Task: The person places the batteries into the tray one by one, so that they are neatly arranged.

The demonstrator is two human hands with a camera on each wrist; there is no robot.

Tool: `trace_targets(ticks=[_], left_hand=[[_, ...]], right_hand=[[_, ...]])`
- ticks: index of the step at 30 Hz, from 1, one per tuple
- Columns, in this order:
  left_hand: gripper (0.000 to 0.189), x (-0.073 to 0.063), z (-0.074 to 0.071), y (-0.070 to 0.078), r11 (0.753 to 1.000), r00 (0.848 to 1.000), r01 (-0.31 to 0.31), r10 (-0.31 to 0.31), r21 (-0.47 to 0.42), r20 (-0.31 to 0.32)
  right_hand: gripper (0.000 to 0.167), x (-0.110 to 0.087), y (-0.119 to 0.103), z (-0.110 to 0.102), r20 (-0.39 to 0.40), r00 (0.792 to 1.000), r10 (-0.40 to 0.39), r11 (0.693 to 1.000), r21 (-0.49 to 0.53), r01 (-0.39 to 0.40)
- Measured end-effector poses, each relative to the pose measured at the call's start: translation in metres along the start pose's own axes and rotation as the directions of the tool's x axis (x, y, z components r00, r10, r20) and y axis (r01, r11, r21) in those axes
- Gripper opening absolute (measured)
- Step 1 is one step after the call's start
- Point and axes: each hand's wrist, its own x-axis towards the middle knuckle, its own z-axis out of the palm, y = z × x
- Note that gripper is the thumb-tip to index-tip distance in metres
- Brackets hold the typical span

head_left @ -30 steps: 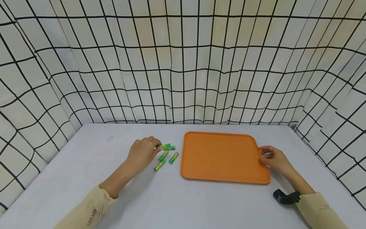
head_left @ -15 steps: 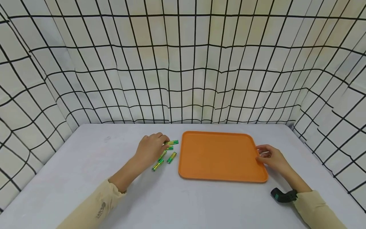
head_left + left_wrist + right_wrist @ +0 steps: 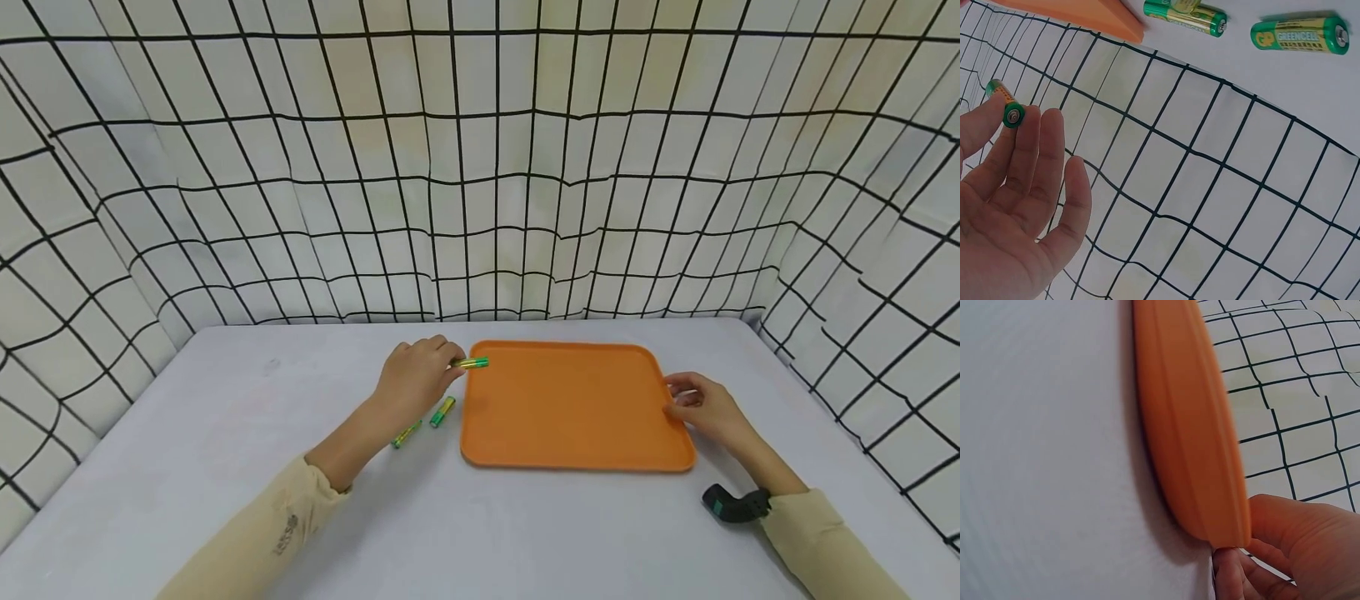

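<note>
My left hand [image 3: 415, 379] pinches a green and gold AA battery [image 3: 472, 363] between thumb and fingers, at the back left corner of an orange tray [image 3: 573, 408]. From the left wrist view, the battery's end [image 3: 1014, 116] faces the camera and the other fingers are loosely bent. Two loose batteries are visible on the table below that hand: one battery [image 3: 443, 412] closer to the tray, another battery [image 3: 407, 434] farther left; the hand may hide others. My right hand [image 3: 705, 407] grips the tray's right rim, with fingers [image 3: 1230, 572] at its edge.
A white-covered table [image 3: 540, 533] bears everything. Black-lined white cloth walls [image 3: 495, 192] enclose its back and sides. A black device [image 3: 737, 505] is strapped to the right wrist. In the left wrist view, loose batteries [image 3: 1300, 35] lie close to the tray's edge [image 3: 1104, 15].
My left hand has carried the battery to the right and back, from the loose pile to the tray's corner. My right hand keeps its hold on the tray. The head view has shifted slightly.
</note>
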Motion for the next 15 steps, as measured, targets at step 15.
trace_targets(ticks=[15], left_hand=[[0.015, 0.015, 0.017, 0.018, 0.999, 0.999, -0.046, 0.046, -0.02, 0.004]], right_hand=[[0.049, 0.002, 0.001, -0.003, 0.003, 1.0, 0.002, 1.0, 0.016, -0.002]])
